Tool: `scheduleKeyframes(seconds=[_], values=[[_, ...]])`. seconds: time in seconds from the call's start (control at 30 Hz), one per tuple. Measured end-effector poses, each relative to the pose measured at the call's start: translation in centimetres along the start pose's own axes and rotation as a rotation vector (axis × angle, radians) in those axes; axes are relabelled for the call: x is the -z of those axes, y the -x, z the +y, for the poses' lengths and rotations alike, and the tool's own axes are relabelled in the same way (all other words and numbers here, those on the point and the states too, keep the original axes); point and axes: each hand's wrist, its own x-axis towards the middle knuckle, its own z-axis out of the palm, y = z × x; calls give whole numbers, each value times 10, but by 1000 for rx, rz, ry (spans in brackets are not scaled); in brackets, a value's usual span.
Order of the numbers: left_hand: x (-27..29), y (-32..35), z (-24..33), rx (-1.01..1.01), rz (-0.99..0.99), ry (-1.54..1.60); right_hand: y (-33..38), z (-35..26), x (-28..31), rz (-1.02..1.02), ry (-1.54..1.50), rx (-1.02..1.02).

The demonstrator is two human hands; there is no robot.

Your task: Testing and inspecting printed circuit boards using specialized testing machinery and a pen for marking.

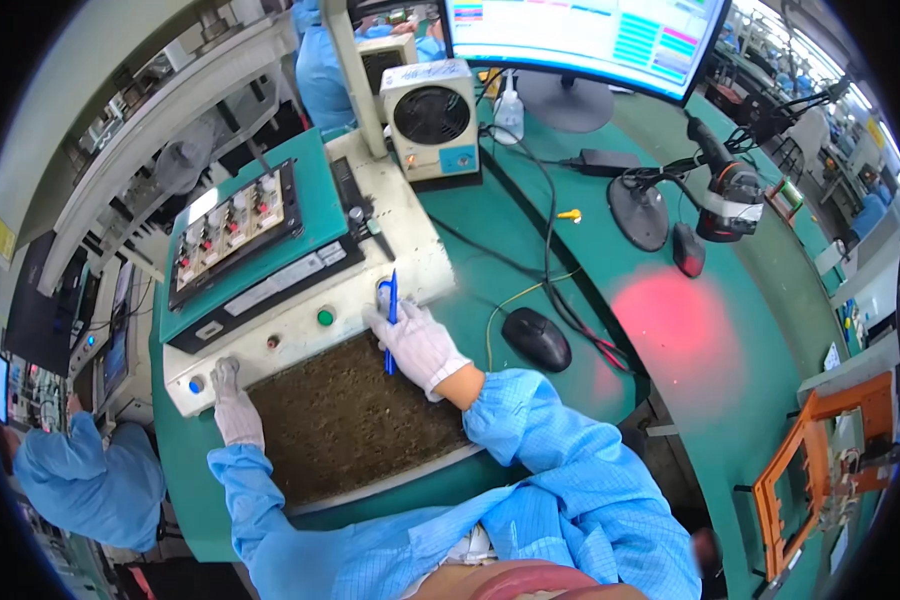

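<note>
My left hand, in a white glove, rests at the front left of the cream machine panel. Its fingers are stretched out, with a blue button just to their left. My right hand, gloved too, holds a blue pen that points away from me. The fingers of that hand reach the panel's right end, partly covering another blue button. Between the two buttons sits a green button. Behind the panel stands a green-topped fixture carrying a board with several clamps.
A brown, worn pad lies between my forearms. To the right are a black mouse, cables, a handheld scanner on a stand and an orange frame. A fan unit and a monitor stand behind. A co-worker sits at left.
</note>
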Motion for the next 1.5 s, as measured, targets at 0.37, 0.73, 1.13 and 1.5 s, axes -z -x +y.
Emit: scheduleKeyframes(seconds=[0.37, 0.73, 1.13, 1.5], values=[[-6, 3, -17, -2, -57, -94, -2, 0, 2, 29, -52, -25], [11, 0, -33, -132, -120, -168, -14, 5, 18, 67, 123, 50], [18, -3, -27, -135, -87, -172, -16, 1, 12, 71, 213, 112], [48, -31, 36, -102, -341, -561, -26, 4, 19, -175, 372, 106]])
